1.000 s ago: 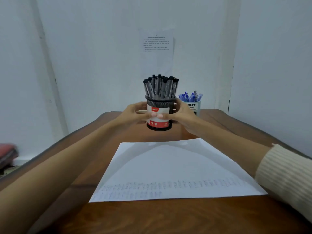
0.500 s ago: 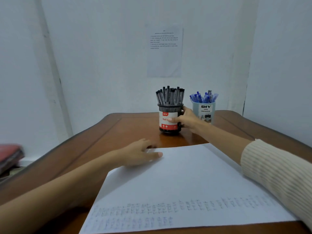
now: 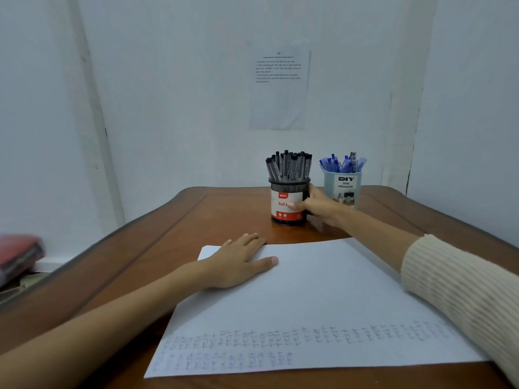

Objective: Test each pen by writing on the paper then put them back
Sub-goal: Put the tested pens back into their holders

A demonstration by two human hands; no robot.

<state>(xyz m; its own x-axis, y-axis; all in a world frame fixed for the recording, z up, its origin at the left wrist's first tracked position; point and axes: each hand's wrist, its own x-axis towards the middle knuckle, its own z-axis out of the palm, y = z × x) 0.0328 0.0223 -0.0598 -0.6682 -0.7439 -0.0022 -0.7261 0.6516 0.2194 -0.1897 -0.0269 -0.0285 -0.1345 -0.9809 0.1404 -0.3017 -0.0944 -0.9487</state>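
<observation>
— What lies nearest us?

— The paper (image 3: 323, 299), flat on the table (image 3: 196, 220). Along its near edge we see two rows of small pen marks (image 3: 252, 343). The lower row stops about halfway across.

— And our hands?

— Our left hand (image 3: 238, 262) lies palm down on the paper's far left corner. The fingers are straight and close together, and the thumb is spread toward the paper's middle. A second ago it clasped the black cup together with the other hand. Half a second ago it had already come down to that corner, and we see little change since.

— The right one?

— The arm, in a ribbed sleeve (image 3: 463, 290), crosses the paper's right edge. Our right hand (image 3: 320, 206) still grips the black cup (image 3: 285, 203), which stands on the table just beyond the paper's far edge. The thumb lies across the label, and the other fingers curl round the cup's right side, where we lose sight of them.

— Where are the pens?

— The black pens (image 3: 289, 167) stand packed upright in that cup. Farther from the paper, behind our right hand, the blue cup (image 3: 344, 186) holds the blue pens (image 3: 342, 164). We cannot tell whether the two cups touch.

— And farthest off?

— Straight beyond the paper, a printed notice (image 3: 279, 88) hangs on the wall, its text too small for us to read.
</observation>
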